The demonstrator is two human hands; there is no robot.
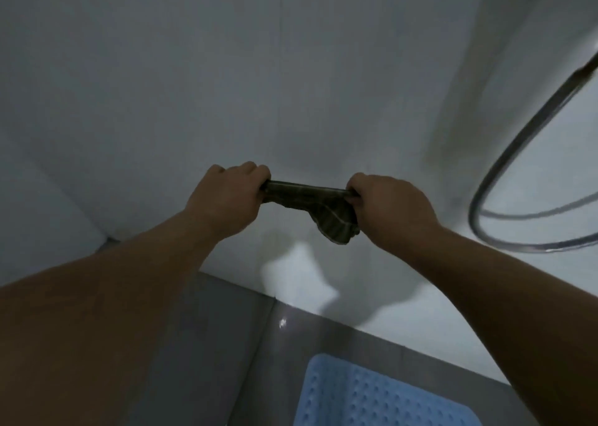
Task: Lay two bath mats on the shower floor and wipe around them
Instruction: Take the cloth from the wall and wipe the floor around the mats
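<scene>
White wall (161,85) ahead of both my hands; grey shower floor (207,344) below them. One blue bath mat (372,396) lies on that floor, beneath my right forearm; a second mat is out of view. Shower hose (504,179) loops beyond my right hand (391,205). Dark cloth (317,205) is stretched between it and my left hand (223,195), each fist curled round one end. Judged step: readying the cloth; next, lower it to wipe beside the mat

grey tiled shower floor (207,344), one blue bumpy bath mat (365,396) lying flat on it, near the wall
</scene>
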